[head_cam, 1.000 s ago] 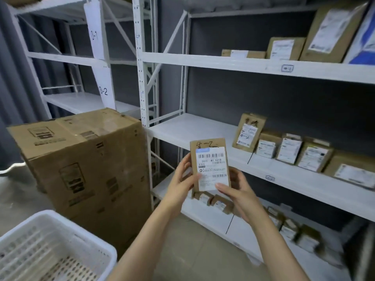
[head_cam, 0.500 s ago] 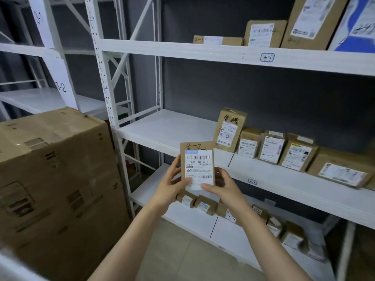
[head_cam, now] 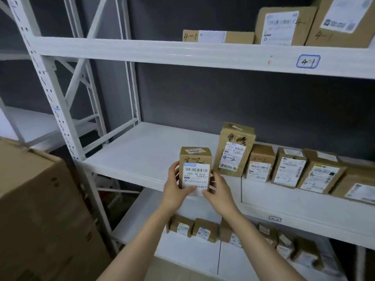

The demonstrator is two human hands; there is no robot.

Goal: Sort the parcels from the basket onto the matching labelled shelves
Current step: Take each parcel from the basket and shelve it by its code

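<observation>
A small brown parcel with a white barcode label and "4-2" handwritten on top stands upright at the front of the middle shelf. My left hand grips its left side and my right hand grips its right side, thumbs on the label's lower edge. Just to its right stands a row of several parcels marked "4-2", starting with a taller pouch. The basket is out of view.
The top shelf carries a "4-1" tag and parcels marked 4-1. The bottom shelf holds several small parcels. A large cardboard box stands at the left beside the white rack upright.
Both hands have carried the parcel forward and up to the middle shelf beside the 4-2 row. The view has moved closer to the rack, and the basket has left the frame.
</observation>
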